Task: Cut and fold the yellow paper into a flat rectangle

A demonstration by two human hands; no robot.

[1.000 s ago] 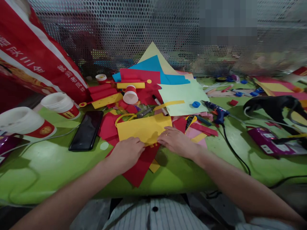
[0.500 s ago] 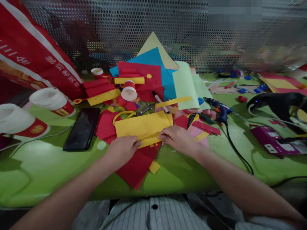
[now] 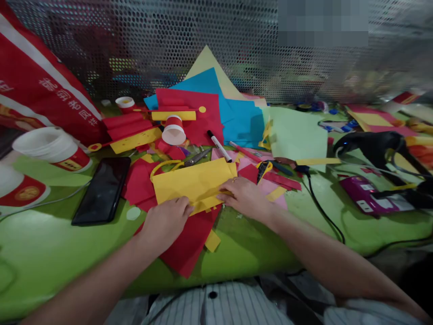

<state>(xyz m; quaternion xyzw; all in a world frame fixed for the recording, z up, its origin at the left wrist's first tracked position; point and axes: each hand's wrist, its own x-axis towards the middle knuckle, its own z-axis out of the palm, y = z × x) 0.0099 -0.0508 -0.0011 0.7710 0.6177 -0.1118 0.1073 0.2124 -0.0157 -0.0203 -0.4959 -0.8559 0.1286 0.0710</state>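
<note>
At the far left, well apart from the wide yellow paper sheet, stands a red bag with white lettering. Nearer the sheet, but still to its left, are 2 white paper cups with red bands and a glossy black phone, flat on the green table. The left hand pinches the sheet's near edge between thumb and fingers. The sheet lies in front of the person, with a narrow fold along that edge. A pointed dark-red paper piece extends from under the sheet toward the person; metal scissors with yellow handles lie just beyond it. The right hand grasps the fold's right part, fingertips curled in. Beyond the sheet, slightly right, is a white marker with a black cap. Farther right are a pale green sheet and, at the sheet's far right, a purple power strip.
</note>
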